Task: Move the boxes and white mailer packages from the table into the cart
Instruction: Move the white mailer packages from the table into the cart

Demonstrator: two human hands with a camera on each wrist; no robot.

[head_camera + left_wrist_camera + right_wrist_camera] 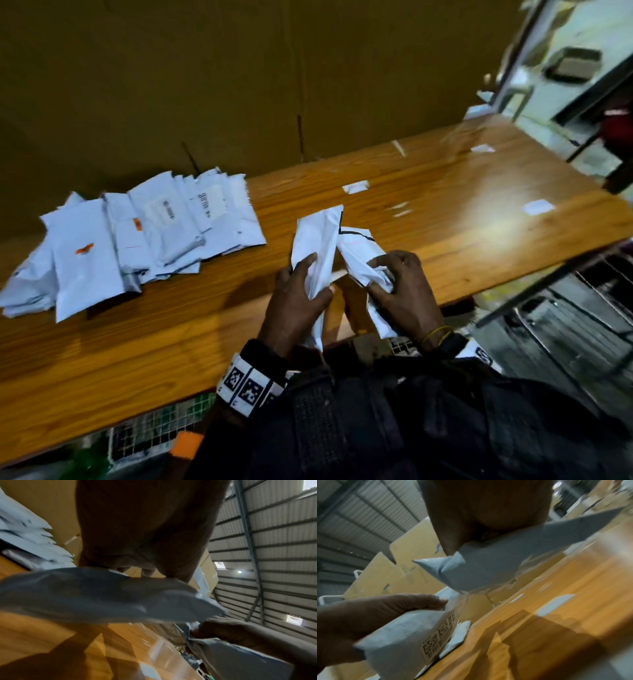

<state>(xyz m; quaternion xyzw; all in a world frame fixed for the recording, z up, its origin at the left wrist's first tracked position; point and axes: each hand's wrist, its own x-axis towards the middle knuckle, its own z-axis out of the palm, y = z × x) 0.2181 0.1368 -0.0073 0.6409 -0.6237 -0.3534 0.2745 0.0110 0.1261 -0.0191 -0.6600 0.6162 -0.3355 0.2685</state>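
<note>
Each hand holds a white mailer above the near edge of the wooden table. My left hand grips a long folded white mailer, seen from below in the left wrist view as a grey-white pouch. My right hand grips a crumpled white mailer with a black-edged flap; the right wrist view shows that mailer under the palm. A pile of several white mailers lies at the table's left. A wire cart stands low on the right.
A tall brown cardboard wall rises behind the table. Small white paper scraps lie scattered on the right half of the tabletop. Wire mesh shows below the table's near edge. A metal frame stands at the far right.
</note>
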